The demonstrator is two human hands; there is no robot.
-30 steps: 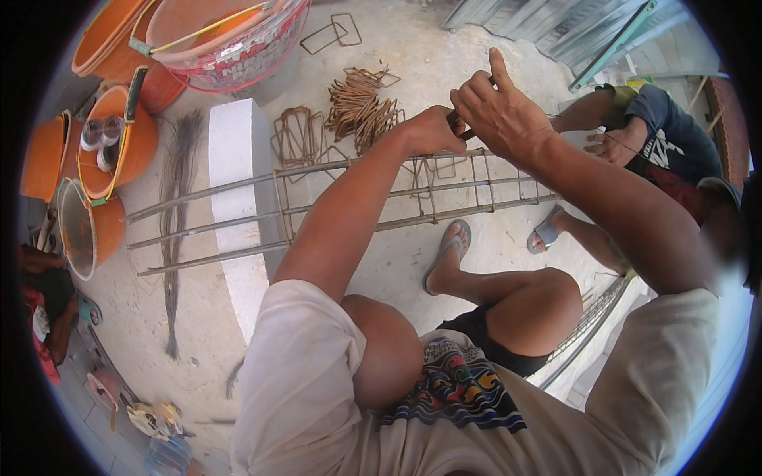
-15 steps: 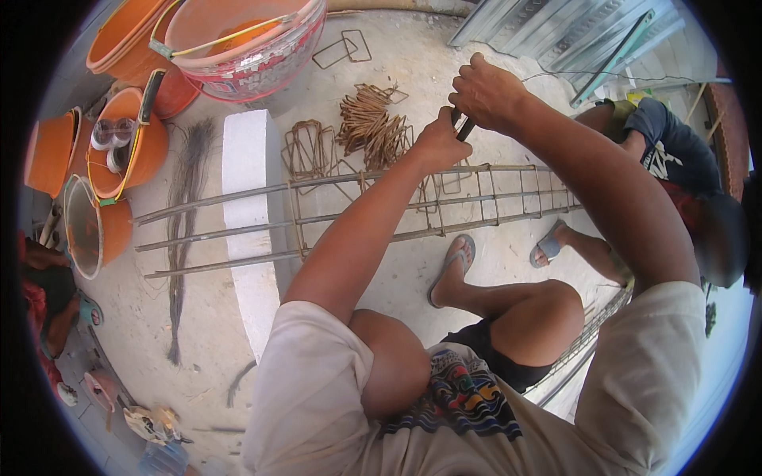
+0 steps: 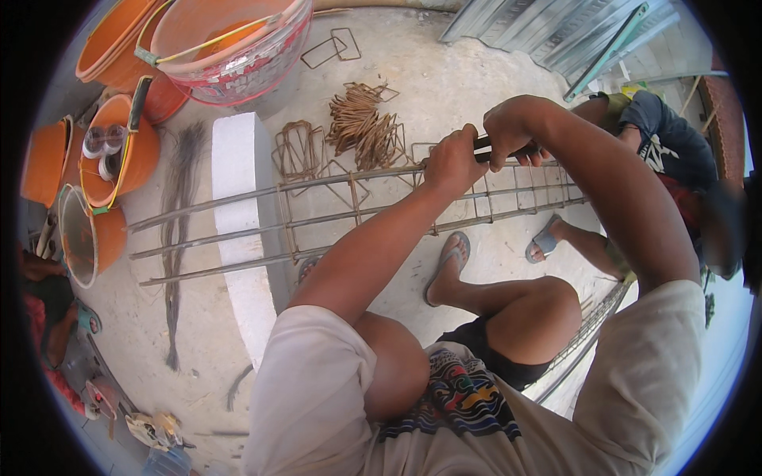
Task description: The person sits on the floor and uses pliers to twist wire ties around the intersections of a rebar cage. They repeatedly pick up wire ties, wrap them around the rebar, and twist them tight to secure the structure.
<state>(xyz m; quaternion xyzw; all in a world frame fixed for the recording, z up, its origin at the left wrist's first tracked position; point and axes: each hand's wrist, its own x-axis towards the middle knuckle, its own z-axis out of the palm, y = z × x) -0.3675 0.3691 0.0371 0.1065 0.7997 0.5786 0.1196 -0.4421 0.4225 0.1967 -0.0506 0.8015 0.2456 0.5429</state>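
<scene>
OK, so got a cluster of orange buckets (image 3: 140,168) lining the left edge of the concrete floor (image 3: 202,337), and clear jars (image 3: 94,143) sitting in one of them. Next over, spotting a bundle of thin dark wire (image 3: 175,236) strewn on the floor, then a long white block (image 3: 236,163) just right of that. Got to mention the rebar cage (image 3: 349,179): lying across the block, bare bar ends poking past the block's left edge and over the wire. Beyond it, seeing flat bent rings (image 3: 282,151) and, right beside, a heaped pile of rusty stirrups (image 3: 361,127). Now got the left hand (image 3: 454,163) over the cage's far bar, grip closed tight around a dark-handled tool (image 3: 482,143). Then catching the right hand (image 3: 509,129) at the tool's other end, wrist bent sharply, fingers curled in. Can't tell whether that grip actually has hold of the tool, being mostly hidden. Farther right, can see corrugated metal sheeting (image 3: 524,36) by the floor's far right corner, plus a co-worker (image 3: 671,139) in a dark shirt near the right edge.
</scene>
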